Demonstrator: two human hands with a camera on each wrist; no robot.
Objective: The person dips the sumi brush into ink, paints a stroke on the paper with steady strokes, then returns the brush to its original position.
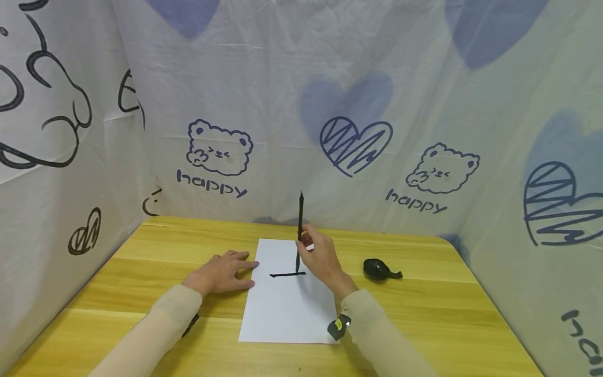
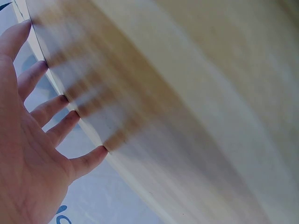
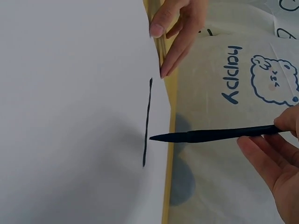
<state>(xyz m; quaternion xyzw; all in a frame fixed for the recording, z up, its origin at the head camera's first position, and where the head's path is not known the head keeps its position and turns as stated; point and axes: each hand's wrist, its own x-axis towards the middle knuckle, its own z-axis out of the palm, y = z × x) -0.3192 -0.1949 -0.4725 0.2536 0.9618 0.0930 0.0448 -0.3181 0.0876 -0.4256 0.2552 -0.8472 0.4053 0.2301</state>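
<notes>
Between thumb and fingers my right hand (image 1: 322, 257) pinches a dark brush pen (image 1: 300, 217), held nearly upright over a white sheet of paper (image 1: 287, 314). In the right wrist view the pen's pointed tip (image 3: 156, 138) is close beside a black stroke (image 3: 148, 116); whether it touches the paper I cannot tell. That single stroke runs sideways across the upper part of the sheet. My left hand (image 1: 222, 273) lies on the table with fingers spread, its fingertips at the sheet's left edge. The left wrist view shows the left fingers (image 2: 88, 161) extended against the table surface.
A glossy black object with a short narrow neck (image 1: 377, 269) lies on the yellow wooden table (image 1: 414, 314), right of the paper. Patterned white cloth (image 1: 282, 104) with bears and hearts hangs behind the table and along both sides.
</notes>
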